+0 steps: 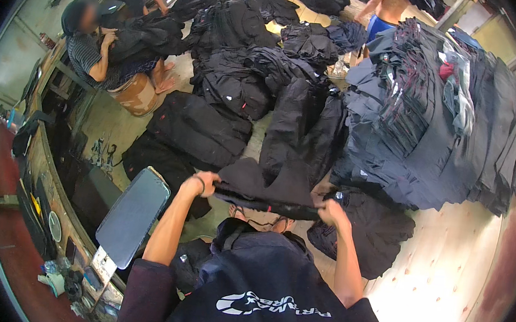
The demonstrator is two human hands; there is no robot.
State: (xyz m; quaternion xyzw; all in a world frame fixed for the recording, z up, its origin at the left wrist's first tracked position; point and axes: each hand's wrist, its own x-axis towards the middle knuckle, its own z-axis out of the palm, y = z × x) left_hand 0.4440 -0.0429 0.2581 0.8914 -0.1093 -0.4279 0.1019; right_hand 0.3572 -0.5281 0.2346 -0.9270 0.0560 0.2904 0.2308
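A pair of black trousers (266, 188) is stretched between my hands at the waistband, the legs running away from me over the garments ahead. My left hand (202, 184), with a dark band at the wrist, is closed on one end of the waistband. At the other end my right hand (332, 212) grips the cloth too. A small red tag shows near the middle of the waist edge. Beneath and beside my right hand lies a rumpled black garment pile (374, 235). Left of the trousers sits a stack of folded black garments (200, 125).
Tall stacks of dark garments (420, 132) rise at the right. More black clothing heaps (239, 30) fill the far middle. At the left, a seated person (86, 54) handles dark cloth on a round stool (133, 95). A grey padded board (133, 217) stands near my left arm.
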